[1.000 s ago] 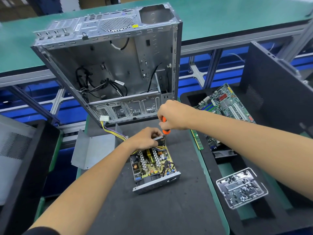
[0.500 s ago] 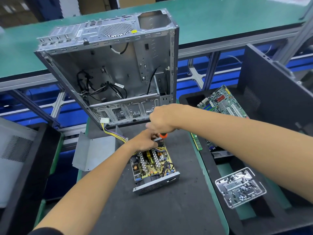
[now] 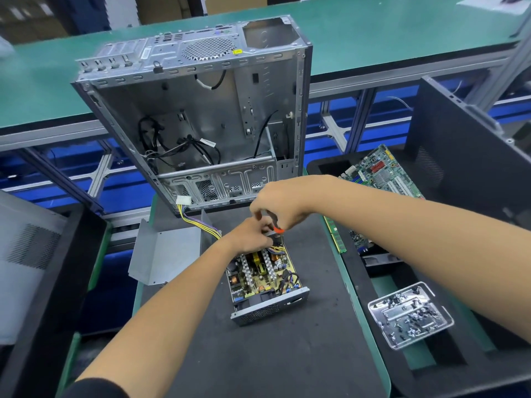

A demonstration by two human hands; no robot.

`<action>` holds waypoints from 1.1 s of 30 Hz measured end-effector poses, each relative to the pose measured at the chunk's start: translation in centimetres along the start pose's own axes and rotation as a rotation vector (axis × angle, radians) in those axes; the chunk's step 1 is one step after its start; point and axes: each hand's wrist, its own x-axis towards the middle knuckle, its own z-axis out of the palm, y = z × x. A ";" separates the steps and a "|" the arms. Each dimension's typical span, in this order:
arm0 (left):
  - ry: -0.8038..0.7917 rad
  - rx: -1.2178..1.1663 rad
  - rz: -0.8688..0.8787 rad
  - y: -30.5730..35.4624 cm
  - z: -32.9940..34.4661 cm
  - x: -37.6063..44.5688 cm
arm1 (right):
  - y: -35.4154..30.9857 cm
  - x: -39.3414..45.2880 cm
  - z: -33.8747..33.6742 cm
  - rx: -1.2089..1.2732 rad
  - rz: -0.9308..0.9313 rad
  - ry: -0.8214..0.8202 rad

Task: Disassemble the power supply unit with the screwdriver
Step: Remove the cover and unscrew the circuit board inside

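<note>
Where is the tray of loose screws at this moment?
In the head view the tray of loose screws sits at lower right, below the right forearm, in a black foam recess, to the right of the opened power supply unit and nearer the camera than the motherboard.

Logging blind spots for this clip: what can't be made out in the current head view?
- Screwdriver: only an orange bit of handle shows; the right hand hides the rest, and the tip and screw are unseen.
- Power supply: its far end is covered by the left hand.
- Both hands: fingers blurred, exact grip unclear.
- Tray: small parts too tiny to identify.
</note>
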 end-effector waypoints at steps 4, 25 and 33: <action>0.043 -0.063 0.049 -0.1 0.2 0.0 | 0.3 -0.4 0.4 0.091 0.216 -0.110; 0.196 0.605 0.329 -1.2 2.5 -1.3 | 2.7 -0.7 0.9 0.164 0.204 0.036; 0.220 0.587 0.306 -1.3 2.7 -1.1 | 2.4 -0.7 0.6 0.312 0.185 0.001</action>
